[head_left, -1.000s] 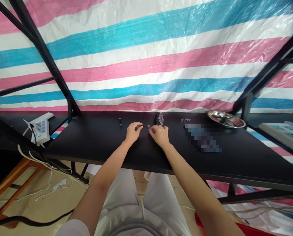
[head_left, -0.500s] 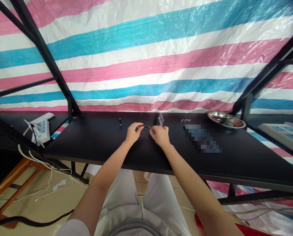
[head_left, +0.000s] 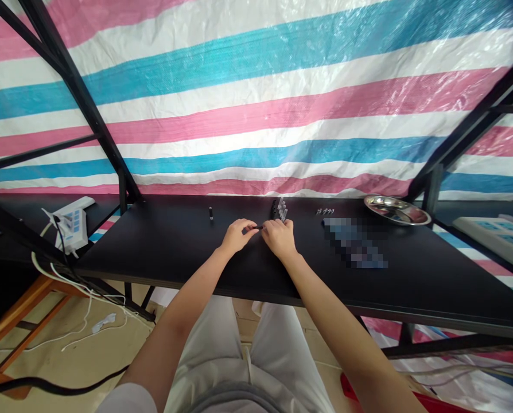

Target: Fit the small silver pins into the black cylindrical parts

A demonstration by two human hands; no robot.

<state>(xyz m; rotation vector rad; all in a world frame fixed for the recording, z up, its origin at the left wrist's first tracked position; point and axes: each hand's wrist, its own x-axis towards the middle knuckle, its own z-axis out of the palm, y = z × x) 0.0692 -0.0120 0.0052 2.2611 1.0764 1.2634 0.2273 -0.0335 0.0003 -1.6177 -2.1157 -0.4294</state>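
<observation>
On the black table (head_left: 153, 246) I see a small cylinder (head_left: 210, 214), black and clear pieces (head_left: 282, 209), tiny clear parts (head_left: 326, 211), a metal plate (head_left: 397, 210) and a bluish item (head_left: 355, 244) too blurred to name.

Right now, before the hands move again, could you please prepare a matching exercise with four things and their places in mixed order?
Things
1. Round, shiny metal plate
2. Small, dark cylindrical piece
3. Thin, dark piece
4. White power strip with blue sockets

Places
A. Left of the slanted black metal post
B. Between the fingertips of the left hand and the right hand
C. Back right of the black table
D. On the black table, beyond and left of the left hand

Right pairs: 1-C, 2-D, 3-B, 4-A
</observation>
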